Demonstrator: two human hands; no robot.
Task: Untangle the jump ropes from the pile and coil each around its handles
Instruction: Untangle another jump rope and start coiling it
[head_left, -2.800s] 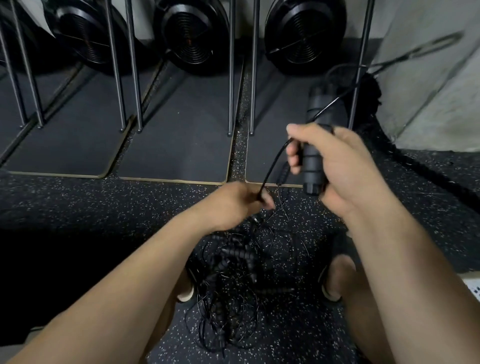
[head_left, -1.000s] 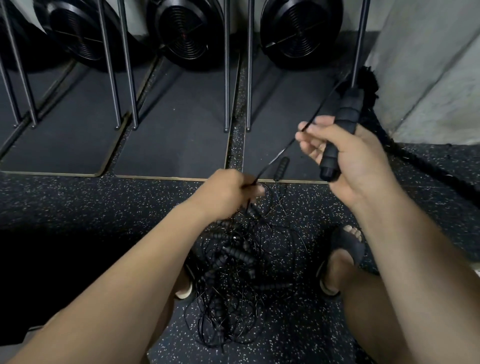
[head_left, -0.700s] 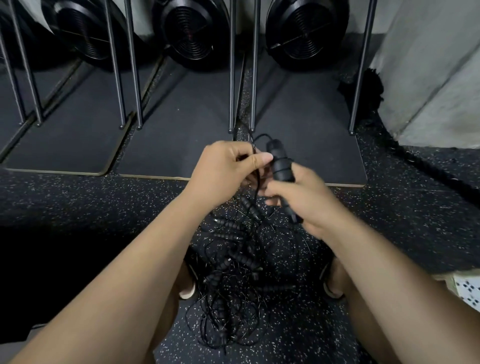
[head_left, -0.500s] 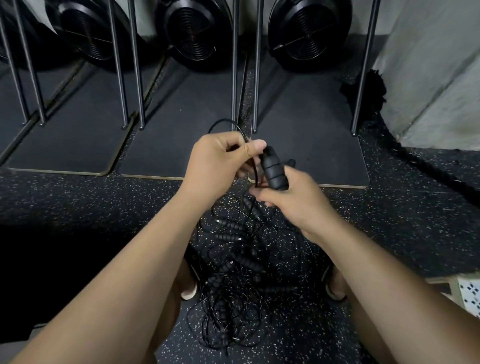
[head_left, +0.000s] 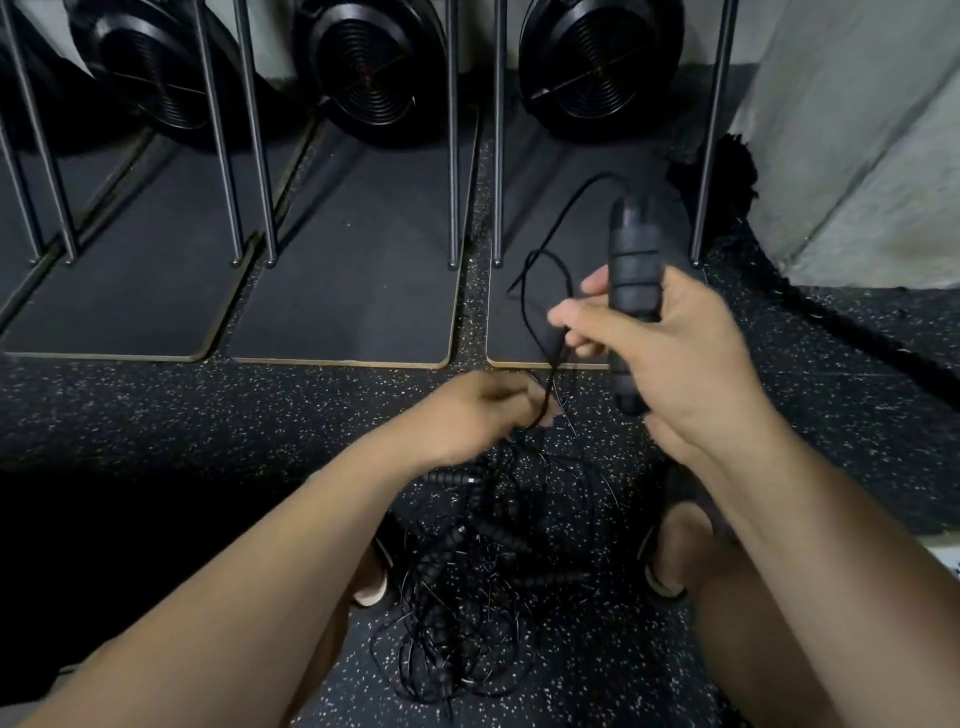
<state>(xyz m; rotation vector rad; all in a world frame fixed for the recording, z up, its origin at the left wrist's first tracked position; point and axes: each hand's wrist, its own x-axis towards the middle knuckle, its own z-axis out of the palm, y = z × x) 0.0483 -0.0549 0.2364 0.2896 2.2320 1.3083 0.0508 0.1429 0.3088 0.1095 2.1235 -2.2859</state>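
Note:
A tangled pile of black jump ropes (head_left: 483, 582) with several ribbed handles lies on the speckled floor between my feet. My right hand (head_left: 670, 353) grips a black ribbed handle (head_left: 631, 270) upright above the pile, and its thin black cord (head_left: 545, 275) loops out from the top and down past my fingers. My left hand (head_left: 478, 410), blurred, is lower at the top of the pile and pinches that cord where it runs into the tangle.
Black mats (head_left: 343, 291) with pale edges lie ahead under thin metal legs (head_left: 453, 156). Round black fan-like machines (head_left: 363, 67) stand at the back. A grey concrete wall (head_left: 857, 130) rises at the right. My sandalled feet (head_left: 670, 551) flank the pile.
My hands were together at the handle; now my right hand has lifted the handle up and right, and my left hand has dropped down along the cord to the pile.

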